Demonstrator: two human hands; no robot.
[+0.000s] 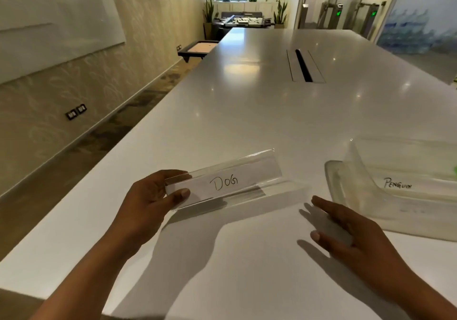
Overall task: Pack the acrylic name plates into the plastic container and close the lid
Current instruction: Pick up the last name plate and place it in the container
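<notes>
Bright overhead light — soft blur

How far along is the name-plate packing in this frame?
Done: the PENGUIN plate looks already inside the plastic container. In hand: the left hand pinches the DOG plate by its end; the right hand is open beside the container, holding nothing. Left: DOG must go in, then the container, open on top, must be closed.
</notes>
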